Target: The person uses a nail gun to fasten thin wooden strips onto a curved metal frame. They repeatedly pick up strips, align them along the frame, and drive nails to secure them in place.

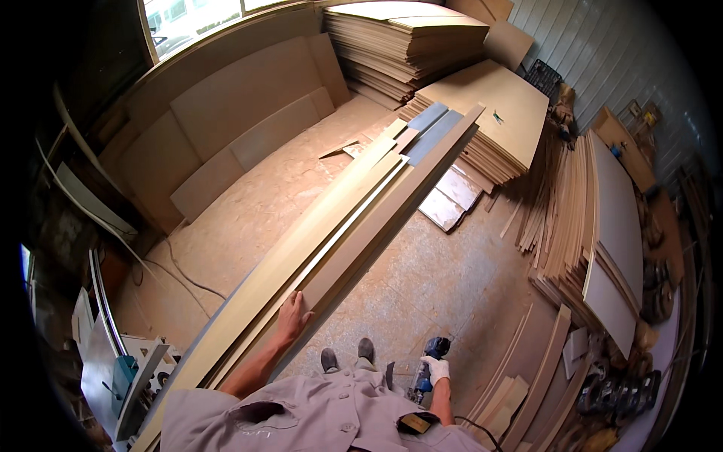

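Note:
Long narrow wooden boards (331, 226) lie side by side in a stack that runs from my lower left to the far middle. My bare left hand (292, 318) rests on the brown board (376, 222) near its close end, its fingers stretched along the top. Low on my right side, my right hand (435, 369) in a white glove is wrapped round a blue-and-black power tool (437, 347). The tool hangs above the floor, apart from the boards. Its exact kind is hard to make out.
Large sheets (241, 105) lean against the left wall. Tall panel stacks (482, 105) stand at the far side. Wood strips (557, 203) and offcuts pile up on the right. A cable (184, 275) crosses the floor at left, near a machine (124, 377).

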The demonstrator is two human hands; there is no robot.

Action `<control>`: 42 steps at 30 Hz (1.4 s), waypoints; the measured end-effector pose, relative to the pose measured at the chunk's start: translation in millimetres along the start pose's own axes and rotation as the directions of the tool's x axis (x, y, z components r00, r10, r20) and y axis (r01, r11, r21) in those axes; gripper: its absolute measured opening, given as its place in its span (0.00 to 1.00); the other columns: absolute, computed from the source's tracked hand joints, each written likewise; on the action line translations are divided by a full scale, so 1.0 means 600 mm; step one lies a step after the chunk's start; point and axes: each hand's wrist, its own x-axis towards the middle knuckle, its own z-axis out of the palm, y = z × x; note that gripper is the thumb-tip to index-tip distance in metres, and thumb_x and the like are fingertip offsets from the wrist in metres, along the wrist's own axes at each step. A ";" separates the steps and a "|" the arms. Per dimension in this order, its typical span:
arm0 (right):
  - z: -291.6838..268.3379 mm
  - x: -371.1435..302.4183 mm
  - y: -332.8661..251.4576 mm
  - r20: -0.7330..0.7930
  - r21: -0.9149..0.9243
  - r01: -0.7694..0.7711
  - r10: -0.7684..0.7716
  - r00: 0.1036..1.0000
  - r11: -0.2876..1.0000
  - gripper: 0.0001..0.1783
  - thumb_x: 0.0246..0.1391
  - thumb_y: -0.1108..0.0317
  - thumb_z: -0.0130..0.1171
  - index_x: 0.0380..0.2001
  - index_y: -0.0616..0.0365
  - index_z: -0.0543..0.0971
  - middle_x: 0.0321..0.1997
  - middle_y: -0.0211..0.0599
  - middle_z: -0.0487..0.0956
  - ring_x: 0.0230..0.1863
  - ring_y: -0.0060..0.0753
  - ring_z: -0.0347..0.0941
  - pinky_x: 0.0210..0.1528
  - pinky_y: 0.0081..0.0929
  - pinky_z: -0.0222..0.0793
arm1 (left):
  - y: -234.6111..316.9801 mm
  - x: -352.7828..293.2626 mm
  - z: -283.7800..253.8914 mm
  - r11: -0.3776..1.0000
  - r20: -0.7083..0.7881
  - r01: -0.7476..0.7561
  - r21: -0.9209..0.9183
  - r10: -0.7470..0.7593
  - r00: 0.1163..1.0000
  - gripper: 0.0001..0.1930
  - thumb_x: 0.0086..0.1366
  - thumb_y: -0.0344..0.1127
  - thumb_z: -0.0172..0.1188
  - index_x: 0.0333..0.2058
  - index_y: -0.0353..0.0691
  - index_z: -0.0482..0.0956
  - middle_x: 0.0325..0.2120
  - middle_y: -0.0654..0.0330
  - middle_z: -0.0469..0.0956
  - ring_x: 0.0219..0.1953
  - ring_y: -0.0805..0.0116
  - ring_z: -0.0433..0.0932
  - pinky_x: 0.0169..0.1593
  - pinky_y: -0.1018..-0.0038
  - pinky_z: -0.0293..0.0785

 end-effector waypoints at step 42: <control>0.121 0.109 -0.247 -0.076 -0.153 -0.020 0.009 0.997 0.988 0.06 0.49 0.75 0.68 0.28 0.64 0.80 0.24 0.41 0.80 0.21 0.37 0.76 0.24 0.35 0.73 | 0.136 0.162 0.053 0.953 0.189 0.199 0.229 -0.244 0.951 0.36 0.41 0.43 0.81 0.48 0.37 0.73 0.42 0.54 0.74 0.46 0.57 0.76 0.48 0.63 0.73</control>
